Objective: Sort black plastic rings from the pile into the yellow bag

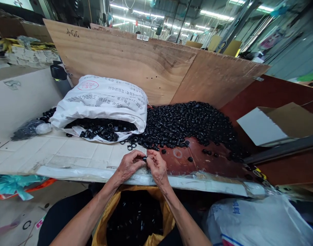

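Observation:
My left hand [130, 165] and my right hand [157, 166] meet above the table's front edge. Between their fingertips they pinch one small black plastic part [145, 159]; its exact shape is mostly covered by the fingers. Just beyond the hands, a few black rings [130, 147] lie loose. A large heap of small black caps [192, 123] spreads to the right behind them. On the left lies a white woven sack [102, 99], its mouth facing me, with black rings spilling out. Below my forearms a yellow sack [108, 218] stands open, holding many black parts.
A wooden board [130, 61] walls off the back of the table, and a reddish panel [282, 92] closes the right side. An open cardboard box [274, 121] sits at right. Dark plastic bag [28, 130] at left. A white bag [259, 218] stands below right.

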`<state>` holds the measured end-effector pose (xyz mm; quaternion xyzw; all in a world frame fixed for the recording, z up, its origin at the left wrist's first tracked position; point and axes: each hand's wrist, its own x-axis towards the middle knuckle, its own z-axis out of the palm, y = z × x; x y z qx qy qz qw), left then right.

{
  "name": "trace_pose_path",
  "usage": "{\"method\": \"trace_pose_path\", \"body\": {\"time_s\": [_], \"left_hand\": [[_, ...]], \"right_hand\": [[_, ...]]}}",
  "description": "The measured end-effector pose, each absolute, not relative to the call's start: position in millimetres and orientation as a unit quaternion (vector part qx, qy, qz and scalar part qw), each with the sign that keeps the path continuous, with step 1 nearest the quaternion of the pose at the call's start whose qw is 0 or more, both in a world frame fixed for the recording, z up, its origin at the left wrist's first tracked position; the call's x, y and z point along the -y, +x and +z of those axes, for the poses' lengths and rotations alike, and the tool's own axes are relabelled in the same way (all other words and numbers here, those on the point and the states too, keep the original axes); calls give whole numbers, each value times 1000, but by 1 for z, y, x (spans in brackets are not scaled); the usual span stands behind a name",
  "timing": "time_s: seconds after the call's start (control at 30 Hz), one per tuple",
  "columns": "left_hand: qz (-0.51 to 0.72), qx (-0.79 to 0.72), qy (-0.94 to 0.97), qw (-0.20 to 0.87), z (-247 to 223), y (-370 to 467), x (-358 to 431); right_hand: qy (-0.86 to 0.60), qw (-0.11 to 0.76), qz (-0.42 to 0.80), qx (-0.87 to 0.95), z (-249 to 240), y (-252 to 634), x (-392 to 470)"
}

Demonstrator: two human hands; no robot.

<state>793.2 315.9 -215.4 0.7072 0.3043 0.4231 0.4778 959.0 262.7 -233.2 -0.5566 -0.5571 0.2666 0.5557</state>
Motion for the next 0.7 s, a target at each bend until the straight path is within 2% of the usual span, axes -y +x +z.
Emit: {"method": "trace_pose_path", "body": {"time_s": [0.17,0.4,0.6,0.7], "left_hand": [[447,-267,752,404,-210,792,-315],[440,-300,724,438,-219,792,-319],[459,-255,803,283,-228,793,-316],[447,-268,817,248,-233,794,-314]], "right_hand": [[-566,540,260,566,-229,957,-263],[-539,539,360,538,-227,956,-267],[-566,503,324,568,-228,956,-269],[-572,486,312,583,-229,958,-272]]}}
